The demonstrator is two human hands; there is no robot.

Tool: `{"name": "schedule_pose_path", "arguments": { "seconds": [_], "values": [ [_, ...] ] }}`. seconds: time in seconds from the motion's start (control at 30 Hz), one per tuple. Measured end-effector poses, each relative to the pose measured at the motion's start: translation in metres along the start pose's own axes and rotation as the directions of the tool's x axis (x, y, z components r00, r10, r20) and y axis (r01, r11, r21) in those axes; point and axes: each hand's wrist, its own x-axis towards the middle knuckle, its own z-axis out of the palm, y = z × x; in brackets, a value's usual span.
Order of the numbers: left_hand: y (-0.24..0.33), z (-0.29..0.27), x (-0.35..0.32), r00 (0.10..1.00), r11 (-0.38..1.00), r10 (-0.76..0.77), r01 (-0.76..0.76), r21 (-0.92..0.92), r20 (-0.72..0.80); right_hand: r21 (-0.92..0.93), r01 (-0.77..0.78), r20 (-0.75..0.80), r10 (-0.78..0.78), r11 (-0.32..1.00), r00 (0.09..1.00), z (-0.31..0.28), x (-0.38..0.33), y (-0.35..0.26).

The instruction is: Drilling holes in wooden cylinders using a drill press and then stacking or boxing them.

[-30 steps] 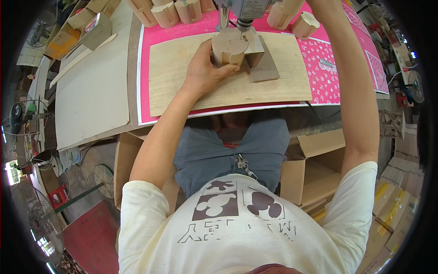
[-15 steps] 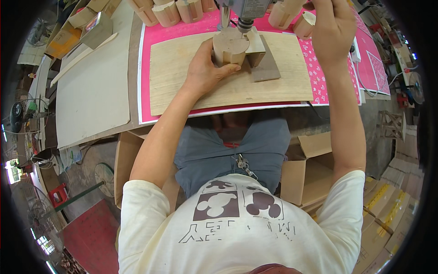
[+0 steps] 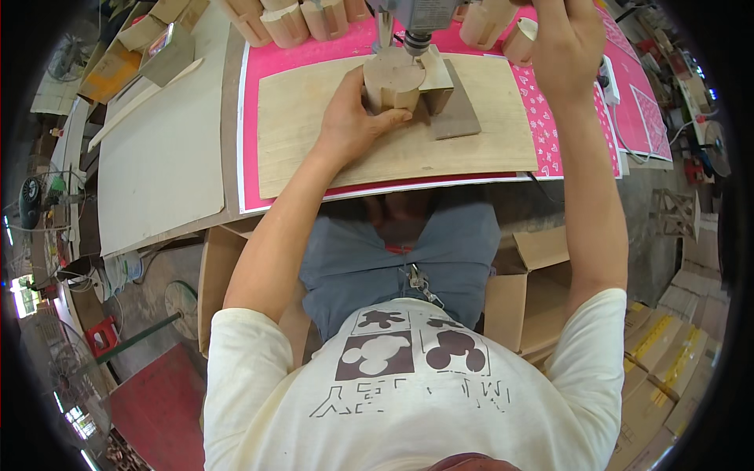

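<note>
Snugly, the left hand [image 3: 349, 124] wraps round a pale wooden block [image 3: 395, 88], fingers behind its left side and thumb across its near side. The block stands upright over a board [image 3: 314, 141] on a pink surface [image 3: 249, 129], close to the middle of the board's far edge, a bracket [image 3: 442, 94] just beside it on the right. Above hangs a drill [image 3: 420, 17], its chuck [image 3: 418, 43] over the block's right part; whether the bit touches wood cannot be told. The right hand [image 3: 569, 55] is raised past the board's far right corner, its fingertips partly out of view, so what it holds, if anything, is unclear. The step in hand looks like bracing the block beneath the drill; the next move seems to call for a steady left grip and a well-aligned bit. More blocks [image 3: 326, 19] stand beyond the board's far left corner. As for writing, the drill carries a label [image 3: 437, 11] too small to read, and the white shirt [image 3: 369, 439] shows dark figures and broken lettering.
</note>
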Motion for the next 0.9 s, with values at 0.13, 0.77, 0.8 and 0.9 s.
{"name": "schedule_pose_path", "arguments": {
  "seconds": [0.13,0.77,0.8,0.9],
  "values": [
    [-0.002,0.001,0.001,1.0,1.0,0.007,-0.007,0.015,-0.007,0.137,-0.27,0.155,0.249,0.953,0.956,0.007,0.056,0.018],
    [0.007,-0.031,-0.024,0.996,0.991,-0.005,0.017,0.133,-0.087,0.187,-0.357,0.23,0.312,0.915,0.922,0.025,0.081,0.057],
    [0.004,-0.036,-0.028,0.992,0.986,0.04,-0.02,0.165,-0.12,0.192,-0.369,0.212,0.329,0.909,0.92,0.026,0.081,0.059],
    [0.001,-0.047,-0.046,0.975,0.958,0.123,-0.069,0.277,-0.183,0.25,-0.356,0.149,0.328,0.9,0.933,0.027,0.078,0.065]
  ]
}}
